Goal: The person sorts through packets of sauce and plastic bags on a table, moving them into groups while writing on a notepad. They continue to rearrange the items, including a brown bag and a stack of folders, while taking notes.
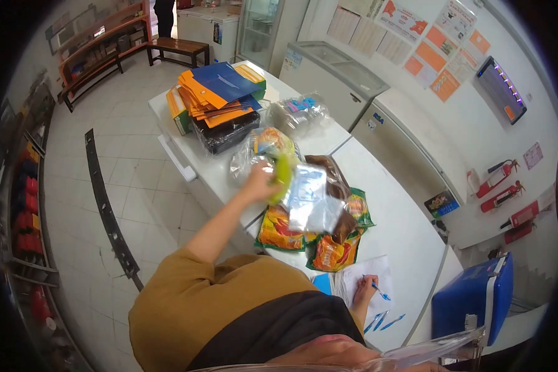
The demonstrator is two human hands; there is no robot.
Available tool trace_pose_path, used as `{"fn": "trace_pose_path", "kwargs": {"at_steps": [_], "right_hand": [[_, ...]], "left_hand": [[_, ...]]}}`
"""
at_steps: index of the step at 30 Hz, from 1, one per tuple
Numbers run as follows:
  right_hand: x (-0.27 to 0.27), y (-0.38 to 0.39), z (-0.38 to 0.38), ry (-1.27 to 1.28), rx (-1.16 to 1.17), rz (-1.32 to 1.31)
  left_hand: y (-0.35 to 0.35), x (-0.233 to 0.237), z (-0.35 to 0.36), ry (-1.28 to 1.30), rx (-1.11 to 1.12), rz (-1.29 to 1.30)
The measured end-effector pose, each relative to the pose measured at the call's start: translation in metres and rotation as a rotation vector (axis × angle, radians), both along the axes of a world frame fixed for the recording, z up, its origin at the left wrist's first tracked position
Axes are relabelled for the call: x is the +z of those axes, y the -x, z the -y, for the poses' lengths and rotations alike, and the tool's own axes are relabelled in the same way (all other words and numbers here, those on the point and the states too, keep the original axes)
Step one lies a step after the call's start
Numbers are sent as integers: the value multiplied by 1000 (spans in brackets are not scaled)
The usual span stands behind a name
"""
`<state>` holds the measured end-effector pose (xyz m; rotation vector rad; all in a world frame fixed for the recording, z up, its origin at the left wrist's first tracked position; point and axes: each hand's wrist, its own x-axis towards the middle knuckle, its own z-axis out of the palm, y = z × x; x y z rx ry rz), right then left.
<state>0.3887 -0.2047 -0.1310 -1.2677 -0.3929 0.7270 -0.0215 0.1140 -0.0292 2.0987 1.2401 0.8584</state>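
Left hand [260,181] out over the white table [409,239], fingers curled around a green thing [283,177], too blurred for me to name; that green thing is up among the goods, just beside a shiny clear pouch [308,186], with a plastic-wrapped yellow packet [271,141] close behind; and over on the other side, the right hand [364,290] has its fingers pinching a blue pen [384,296] over a white page [375,270]; more blue pens [378,322] lie near that wrist; between the two hands sit orange and green packets [336,251], bunched together, brown packaging [330,168] right up against the clear pouch; farther along the table, a heap of orange and blue envelopes [220,84] rests above a black wrapped bundle [226,133], plastic-wrapped containers [299,113] alongside; and a blue cooler [468,301] stands off to the right.
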Motion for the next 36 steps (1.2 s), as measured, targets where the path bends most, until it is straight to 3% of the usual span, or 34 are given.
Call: {"fn": "trace_pose_path", "kwargs": {"at_steps": [1, 2, 4, 8, 10, 11, 13, 15, 18, 19, 23, 27, 29, 33, 36], "right_hand": [[0, 3, 0, 30, 3, 24], [2, 6, -3, 18, -20, 55], [5, 10, -8, 2, -68, 112], [-2, 6, -10, 42, -134, 142], [-2, 12, -6, 79, -140, 163], [-3, 15, -5, 98, -153, 184], [-2, 16, -8, 123, -180, 226], [-2, 18, -12, 114, -203, 226], [-6, 19, -11, 126, -209, 286], [-3, 20, -11, 136, -202, 318], [1, 22, -12, 126, -205, 276], [2, 19, -14, 134, -193, 225], [2, 18, -16, 139, -190, 216], [-11, 11, -15, 142, -206, 274], [-9, 14, -12, 125, -204, 286]], "left_hand": [[-23, -10, 9, -128, -171, 170], [-45, 10, 40, -244, -254, 50], [-81, -3, 62, -294, -141, -63], [-75, 17, 1, 212, -64, 234], [-41, 14, -43, 217, -13, -28], [-13, 57, -35, 331, -23, -364], [21, 1, -76, 252, 242, -718], [47, -38, -101, 142, 338, -523], [19, -10, -84, 164, 368, -525], [7, -11, -82, 87, 481, -316], [-12, -3, -92, -42, 529, -122], [-73, -7, -67, -289, 467, -94], [-105, -5, -31, -322, 377, -1], [-101, 5, 3, -364, 75, 118], [-53, -4, -14, -488, -189, 543]]}}
